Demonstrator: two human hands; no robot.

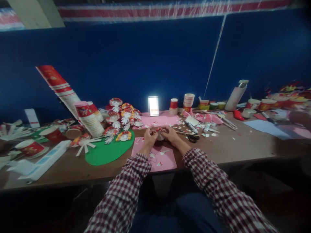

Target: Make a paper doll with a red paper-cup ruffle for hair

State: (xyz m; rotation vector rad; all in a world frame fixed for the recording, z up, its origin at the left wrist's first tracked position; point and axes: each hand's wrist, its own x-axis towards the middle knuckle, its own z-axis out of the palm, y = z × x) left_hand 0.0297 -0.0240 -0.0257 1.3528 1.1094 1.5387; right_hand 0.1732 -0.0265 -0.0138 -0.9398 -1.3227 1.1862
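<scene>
My left hand (150, 137) and my right hand (170, 135) meet over a pink paper sheet (162, 160) near the table's front edge. Both are closed, fingertips pinched on a small red and white paper-cup piece (159, 130) held between them. Its details are too small to make out. Paper scraps lie on the pink sheet under my hands. Black scissors (192, 138) rest just right of my right hand.
A green paper oval (107, 152) with several cup-flower crafts (122, 118) lies to the left. Stacks of red paper cups (88, 119) lean beyond it. A bright phone (153, 105), cup stacks (188, 99), a white flask (235, 94), pens and scraps crowd the back and right.
</scene>
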